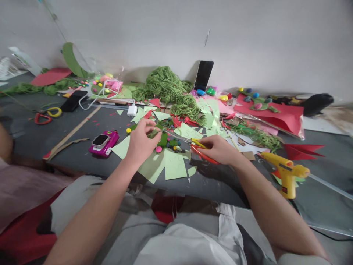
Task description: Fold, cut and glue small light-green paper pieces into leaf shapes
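Observation:
My right hand (216, 147) grips a pair of scissors (199, 147) by its yellow and orange handles, the metal blades pointing left. The blade tips reach close to the fingers of my left hand (143, 141). That hand is closed in a pinch with its thumb and fingertips together; what lies between them, something thin and greenish, is too small to name. Below the blades sits a dark green craft piece (165, 140) dotted with small coloured pompoms, partly hidden by my left hand. Pale green paper pieces (175, 165) lie under and around it.
A yellow glue gun (286, 171) rests at the right. Green yarn (167, 86) is heaped at the back near a propped phone (204, 74). Left of my hand is a magenta device (104, 143); farther left lie other scissors (46, 115). Another person's sleeve (27, 187) shows at left.

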`<state>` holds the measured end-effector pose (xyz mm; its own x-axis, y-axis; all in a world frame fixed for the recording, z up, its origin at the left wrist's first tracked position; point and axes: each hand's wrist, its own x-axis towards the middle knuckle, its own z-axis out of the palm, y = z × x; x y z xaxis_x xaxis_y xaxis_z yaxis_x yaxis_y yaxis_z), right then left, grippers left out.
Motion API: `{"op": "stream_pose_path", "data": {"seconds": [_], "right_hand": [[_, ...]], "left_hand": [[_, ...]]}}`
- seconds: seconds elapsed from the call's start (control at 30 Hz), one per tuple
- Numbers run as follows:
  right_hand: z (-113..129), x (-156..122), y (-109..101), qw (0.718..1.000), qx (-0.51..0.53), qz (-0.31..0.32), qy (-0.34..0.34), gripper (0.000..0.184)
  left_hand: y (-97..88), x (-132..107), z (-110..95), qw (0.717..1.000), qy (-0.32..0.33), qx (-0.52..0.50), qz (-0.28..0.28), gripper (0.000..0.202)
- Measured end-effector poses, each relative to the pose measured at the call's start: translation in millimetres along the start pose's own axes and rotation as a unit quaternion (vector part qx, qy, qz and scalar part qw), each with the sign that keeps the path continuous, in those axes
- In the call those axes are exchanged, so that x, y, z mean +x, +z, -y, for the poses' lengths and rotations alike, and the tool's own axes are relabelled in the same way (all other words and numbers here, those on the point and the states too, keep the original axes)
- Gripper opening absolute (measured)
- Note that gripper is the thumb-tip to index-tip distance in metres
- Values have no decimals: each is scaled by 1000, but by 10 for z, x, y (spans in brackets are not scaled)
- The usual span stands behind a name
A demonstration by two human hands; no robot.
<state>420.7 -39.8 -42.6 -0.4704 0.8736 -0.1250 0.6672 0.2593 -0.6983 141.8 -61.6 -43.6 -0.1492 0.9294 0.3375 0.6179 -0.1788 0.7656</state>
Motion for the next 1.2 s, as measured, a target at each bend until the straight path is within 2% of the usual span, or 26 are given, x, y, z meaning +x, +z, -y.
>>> {"op": "stream_pose_path", "data": {"seconds": [0.57,0.97,1.07,1.2], "right_hand": [[-37,11,7,1000,3,2,-5,54],[30,-21,-16,1000,-8,-1,1,54],[16,-14,-24,999,-14,-36,1,51],[-73,11,-121,985,-79,-140,55,46]], "left_hand": [[0,6,2,1000,-17,-8,-5,29],[6,22,8,999,-35,-22,-1,30],[9,18,19,999,-39,-31,3,30],[17,13,16,994,-54,-89,22,33]]}}
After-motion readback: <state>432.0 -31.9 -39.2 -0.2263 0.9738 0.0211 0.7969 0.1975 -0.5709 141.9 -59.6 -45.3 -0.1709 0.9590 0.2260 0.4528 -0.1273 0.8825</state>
